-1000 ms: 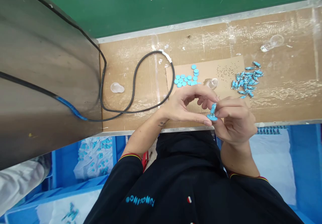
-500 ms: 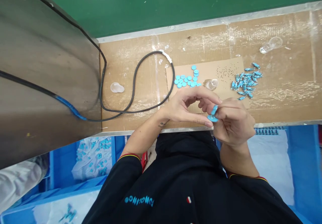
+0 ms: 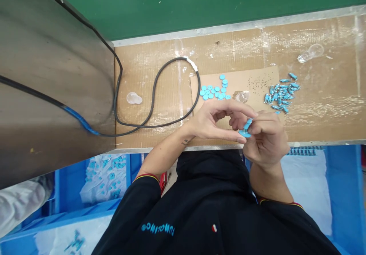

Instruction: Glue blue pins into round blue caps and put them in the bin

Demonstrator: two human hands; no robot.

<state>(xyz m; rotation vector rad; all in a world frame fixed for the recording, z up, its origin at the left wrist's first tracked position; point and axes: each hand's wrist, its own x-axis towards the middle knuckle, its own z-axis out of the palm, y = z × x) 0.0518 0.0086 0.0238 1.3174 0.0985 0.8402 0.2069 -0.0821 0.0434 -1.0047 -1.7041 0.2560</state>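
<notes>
Close to the front edge of the bench, both hands meet around a small blue figure (image 3: 248, 124) standing on a round blue disc (image 3: 244, 133). The thumb of my left hand (image 3: 217, 120) presses at the disc's edge while its index finger reaches over the top. My right hand (image 3: 265, 138) pinches the figure from the right, fingers curled. Just beyond the hands, several loose blue discs (image 3: 211, 96) lie on a cardboard sheet (image 3: 237, 80). To their right is a heap of small blue figures (image 3: 281, 92). Tiny dark bits (image 3: 257, 83) are scattered between them.
A clear plastic piece (image 3: 243, 96) stands on the sheet; others lie left (image 3: 134, 98) and far right (image 3: 311, 52). A black cable (image 3: 154, 91) loops over the bench beside a metal cabinet (image 3: 57, 87). Blue bins (image 3: 345, 186) with lined parts sit below the bench.
The view has shifted slightly. Both hands keep the same grip on the figure and disc, and the figure leans a little more to the right.
</notes>
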